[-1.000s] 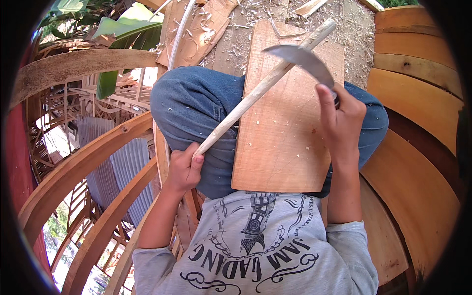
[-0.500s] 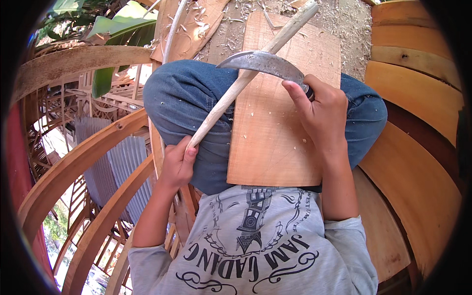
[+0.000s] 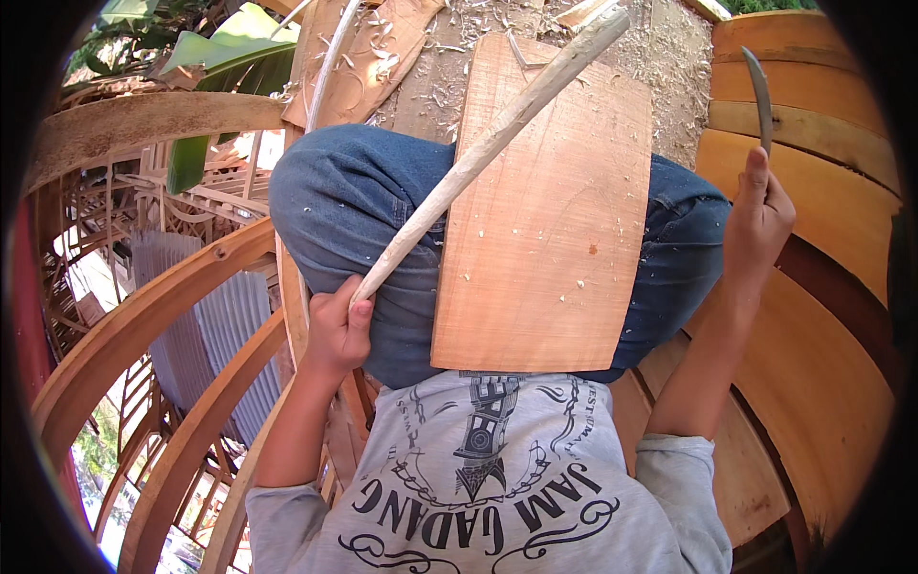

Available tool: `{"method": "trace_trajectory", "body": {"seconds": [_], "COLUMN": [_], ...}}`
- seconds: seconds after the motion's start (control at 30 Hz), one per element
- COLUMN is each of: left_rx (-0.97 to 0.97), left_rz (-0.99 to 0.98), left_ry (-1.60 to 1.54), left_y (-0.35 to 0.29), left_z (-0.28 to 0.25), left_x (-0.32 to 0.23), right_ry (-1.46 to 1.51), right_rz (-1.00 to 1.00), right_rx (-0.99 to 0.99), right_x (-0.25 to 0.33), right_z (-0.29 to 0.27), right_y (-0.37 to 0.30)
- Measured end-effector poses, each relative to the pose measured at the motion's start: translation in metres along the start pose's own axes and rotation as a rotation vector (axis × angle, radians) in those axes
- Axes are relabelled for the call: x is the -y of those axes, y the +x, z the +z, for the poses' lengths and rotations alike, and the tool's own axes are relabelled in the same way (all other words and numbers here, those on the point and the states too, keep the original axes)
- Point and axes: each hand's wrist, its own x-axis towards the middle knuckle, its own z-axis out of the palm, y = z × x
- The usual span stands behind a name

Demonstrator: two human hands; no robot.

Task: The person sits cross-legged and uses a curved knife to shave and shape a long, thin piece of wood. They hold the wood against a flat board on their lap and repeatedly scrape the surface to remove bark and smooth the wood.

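A long pale peeled stick slants from lower left to upper right, its lower end wrapped in the fingers of my left hand. The stick crosses above a flat wooden board that lies over my lap, with small shavings scattered on it. Off to the right of my knee, my right hand is closed around a curved sickle knife. The blade points up and away from the stick, seen nearly edge-on. My fingers hide its handle.
My crossed legs in jeans bear the board. Wood shavings cover the floor beyond. Curved wooden slats rise on the right; bent wooden rails run along the left. A large green leaf hangs at upper left.
My right hand has swung the sickle knife off the stick, out to the right and upward. The stick's far end has come slightly nearer; my left hand keeps its grip.
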Motion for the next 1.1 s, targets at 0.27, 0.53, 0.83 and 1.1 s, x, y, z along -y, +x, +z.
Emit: {"method": "trace_trajectory", "body": {"seconds": [0.27, 0.53, 0.83, 1.1], "left_rx": [-0.023, -0.022, -0.052, -0.062], "left_rz": [0.019, 0.031, 0.079, 0.117], "left_ry": [0.006, 0.033, 0.092, 0.127], "left_y": [-0.001, 0.002, 0.001, 0.001], "left_z": [0.0, 0.002, 0.006, 0.005], "left_x": [-0.002, -0.004, -0.002, -0.003], "right_ry": [-0.15, -0.09, 0.01, -0.19], "right_rz": [-0.342, -0.263, -0.144, -0.399], "right_rx": [0.333, 0.165, 0.13, 0.297], "right_x": [0.053, 0.035, 0.023, 0.046], "right_z": [0.075, 0.074, 0.025, 0.075], "right_y": [-0.061, -0.044, -0.015, -0.053]}}
